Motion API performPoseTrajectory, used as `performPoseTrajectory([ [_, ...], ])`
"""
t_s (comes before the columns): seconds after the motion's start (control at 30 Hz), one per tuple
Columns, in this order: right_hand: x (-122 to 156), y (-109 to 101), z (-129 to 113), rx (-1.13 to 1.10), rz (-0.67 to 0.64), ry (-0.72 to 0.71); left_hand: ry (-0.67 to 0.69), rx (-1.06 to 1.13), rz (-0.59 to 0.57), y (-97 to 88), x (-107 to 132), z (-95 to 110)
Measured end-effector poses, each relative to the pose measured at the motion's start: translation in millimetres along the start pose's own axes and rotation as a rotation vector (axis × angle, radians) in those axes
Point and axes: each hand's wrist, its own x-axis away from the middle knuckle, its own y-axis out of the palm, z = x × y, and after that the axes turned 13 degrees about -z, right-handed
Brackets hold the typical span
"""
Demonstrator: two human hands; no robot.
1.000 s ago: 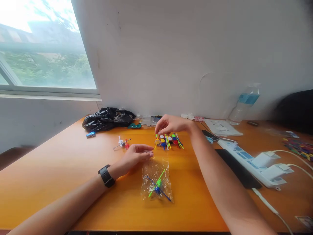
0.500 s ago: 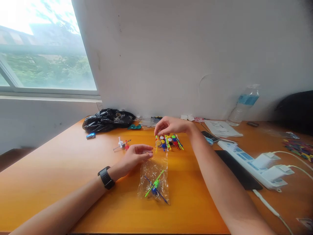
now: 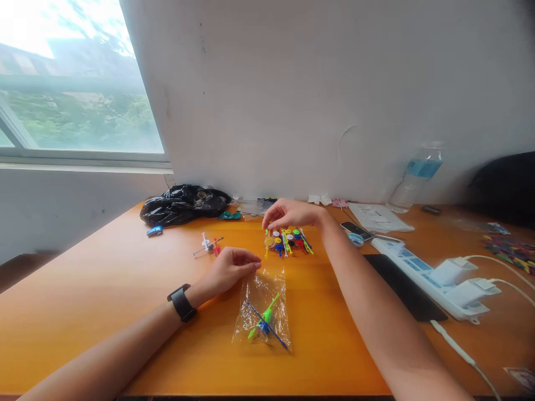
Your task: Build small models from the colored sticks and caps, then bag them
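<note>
My left hand point(image 3: 236, 270), with a black watch point(image 3: 181, 303) on its wrist, pinches the upper edge of a clear plastic bag point(image 3: 276, 281). Inside the bag lie a bright green plastic piece point(image 3: 267, 316) and a blue plastic piece point(image 3: 276, 336), crossing each other. Beyond it, my right hand point(image 3: 288, 214) is closed, fingertips down, on a yellow plastic toy piece point(image 3: 268, 243) with a round disc; the grip itself is partly hidden. Right beside it several colourful toy pieces point(image 3: 291, 243) lie in rows. White, grey and red pieces point(image 3: 207, 245) sit left of my hands.
A black plastic bag point(image 3: 179, 206) and a small blue packet point(image 3: 154, 230) lie at the back left. On the right are a power strip point(image 3: 412, 270) with chargers, a black tablet-like slab point(image 3: 403, 284), a phone point(image 3: 355, 229), a bottle point(image 3: 418, 175) and a colourful pile point(image 3: 510, 250).
The clear bag's top has sunk lower and the bag lies flatter. My right hand has barely moved, still at the yellow piece; the view has shifted slightly.
</note>
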Motion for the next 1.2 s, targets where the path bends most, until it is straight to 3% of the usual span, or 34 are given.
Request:
performPoseTrajectory([
  [0.2, -3, 0, 1, 0.0, 0.003, -0.003, 0.061, -0.037, -0.002, -0.3, -2, 3],
  [0.47, -19, 11, 3, -0.021, 0.047, -0.015, 0.101, 0.201, -0.033, 3.8, 4, 15],
  [0.7, -26, 14, 8, 0.0, 0.022, 0.09, 0.11, 0.328, -0.075, 2.9, 6, 14],
  [0.83, -25, 13, 8, 0.066, 0.008, 0.091, 0.109, 0.331, -0.034, 4.7, 7, 15],
  [1.1, -25, 21, -11, 0.12, -0.168, 0.002, 0.15, 0.264, 0.064, 3.1, 6, 17],
  [1.2, -24, 23, -19, 0.141, -0.163, 0.004, 0.174, 0.244, 0.104, 2.3, 5, 17],
])
